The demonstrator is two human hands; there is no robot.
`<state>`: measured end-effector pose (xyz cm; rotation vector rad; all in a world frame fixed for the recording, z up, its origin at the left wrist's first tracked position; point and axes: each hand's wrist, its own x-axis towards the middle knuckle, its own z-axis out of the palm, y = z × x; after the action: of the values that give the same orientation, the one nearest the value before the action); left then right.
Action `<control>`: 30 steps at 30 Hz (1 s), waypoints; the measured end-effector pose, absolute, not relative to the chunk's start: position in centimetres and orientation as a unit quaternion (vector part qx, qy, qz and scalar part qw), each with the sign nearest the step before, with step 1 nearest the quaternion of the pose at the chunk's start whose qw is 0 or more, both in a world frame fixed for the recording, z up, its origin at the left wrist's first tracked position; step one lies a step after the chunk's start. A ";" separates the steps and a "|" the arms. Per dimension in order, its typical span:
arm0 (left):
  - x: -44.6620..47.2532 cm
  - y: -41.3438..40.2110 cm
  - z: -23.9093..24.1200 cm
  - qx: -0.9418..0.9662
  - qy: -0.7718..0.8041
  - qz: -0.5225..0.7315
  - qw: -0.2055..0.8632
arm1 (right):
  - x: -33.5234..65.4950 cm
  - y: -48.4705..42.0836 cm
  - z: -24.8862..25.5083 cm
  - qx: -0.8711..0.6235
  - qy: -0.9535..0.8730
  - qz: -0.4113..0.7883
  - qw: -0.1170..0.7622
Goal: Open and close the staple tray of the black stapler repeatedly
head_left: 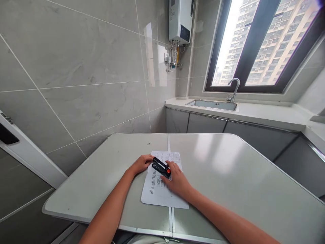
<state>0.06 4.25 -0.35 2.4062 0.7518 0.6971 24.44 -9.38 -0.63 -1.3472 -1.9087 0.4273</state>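
Note:
A black stapler (160,168) with an orange-red part near its rear end lies aslant over white printed paper (162,198). My right hand (177,179) is closed around the stapler's rear end, thumb on the near side and fingers on the far side. At the paper's upper left edge, my left hand (142,164) grips the paper, its fingertips close to the stapler's front end. The left thumb is mostly hidden. How many sheets lie there I cannot tell.
The paper rests on a pale folding table (215,189) with a metal seam down its middle. Behind it runs a white counter (266,110) with a sink (214,105) and faucet (235,88). A tiled wall (88,61) stands at the left.

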 end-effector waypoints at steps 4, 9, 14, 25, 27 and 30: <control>-0.1 4.4 -0.3 0.884 0.285 0.256 0.268 | 24.7 -8.8 -0.6 -0.544 -0.750 0.169 0.337; -0.2 4.3 -0.4 0.878 0.301 0.249 0.277 | 25.3 -9.2 0.2 -0.550 -0.747 0.150 0.341; -0.2 4.4 -0.6 0.882 0.297 0.242 0.274 | 25.6 -9.4 -0.2 -0.556 -0.737 0.175 0.342; 0.1 4.3 -0.2 0.884 0.291 0.241 0.276 | 27.1 -8.3 -0.8 -0.592 -0.698 0.196 0.354; 0.1 4.3 -0.1 0.886 0.291 0.239 0.272 | 27.3 -8.1 -0.6 -0.583 -0.695 0.198 0.372; 0.1 4.3 -0.1 0.888 0.291 0.234 0.268 | 27.7 -7.9 -0.3 -0.579 -0.694 0.190 0.384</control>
<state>0.13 4.26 -0.08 2.3953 0.7857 0.6314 27.66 -7.92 -0.28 -1.4746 -1.7683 0.4840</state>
